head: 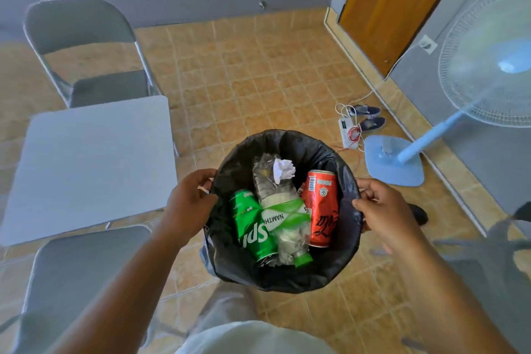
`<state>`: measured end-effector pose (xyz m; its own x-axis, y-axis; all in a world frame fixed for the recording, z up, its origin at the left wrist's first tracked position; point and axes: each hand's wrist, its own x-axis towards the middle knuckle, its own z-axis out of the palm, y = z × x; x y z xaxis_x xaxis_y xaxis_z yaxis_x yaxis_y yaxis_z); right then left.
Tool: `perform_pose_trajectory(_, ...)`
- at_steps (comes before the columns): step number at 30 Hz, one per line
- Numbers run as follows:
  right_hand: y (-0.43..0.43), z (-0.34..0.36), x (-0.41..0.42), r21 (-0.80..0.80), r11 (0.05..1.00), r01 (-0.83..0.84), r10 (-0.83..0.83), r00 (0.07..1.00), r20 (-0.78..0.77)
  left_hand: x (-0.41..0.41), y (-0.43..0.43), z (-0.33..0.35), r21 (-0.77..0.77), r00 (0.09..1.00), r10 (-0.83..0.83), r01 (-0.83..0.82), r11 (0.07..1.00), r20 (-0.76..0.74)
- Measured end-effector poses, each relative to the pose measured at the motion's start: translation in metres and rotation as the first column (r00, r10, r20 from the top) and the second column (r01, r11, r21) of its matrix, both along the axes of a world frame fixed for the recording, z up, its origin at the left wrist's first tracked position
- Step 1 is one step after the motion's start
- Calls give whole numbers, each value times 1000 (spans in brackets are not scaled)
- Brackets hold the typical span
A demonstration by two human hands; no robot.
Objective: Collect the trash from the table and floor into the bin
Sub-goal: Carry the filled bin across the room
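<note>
A round bin lined with a black bag is held up in front of me over the tiled floor. My left hand grips its left rim and my right hand grips its right rim. Inside lie a green soda can, a crushed clear plastic bottle with a green label and cap, a red cola can and a crumpled white paper ball.
A grey square table stands at the left with grey folding chairs behind and in front. A light blue pedestal fan, a power strip with cables and dark shoes are at the right. A wooden door is beyond.
</note>
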<state>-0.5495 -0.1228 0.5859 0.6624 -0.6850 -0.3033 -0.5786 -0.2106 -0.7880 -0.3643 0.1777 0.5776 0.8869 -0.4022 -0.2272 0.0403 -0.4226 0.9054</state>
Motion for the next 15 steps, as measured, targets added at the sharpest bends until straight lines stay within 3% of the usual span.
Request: perform_pose_trajectory(15,-6,-50,234,-79,979,-190,180,977,-115,174,5,-57,248,987,146,-157,956,62)
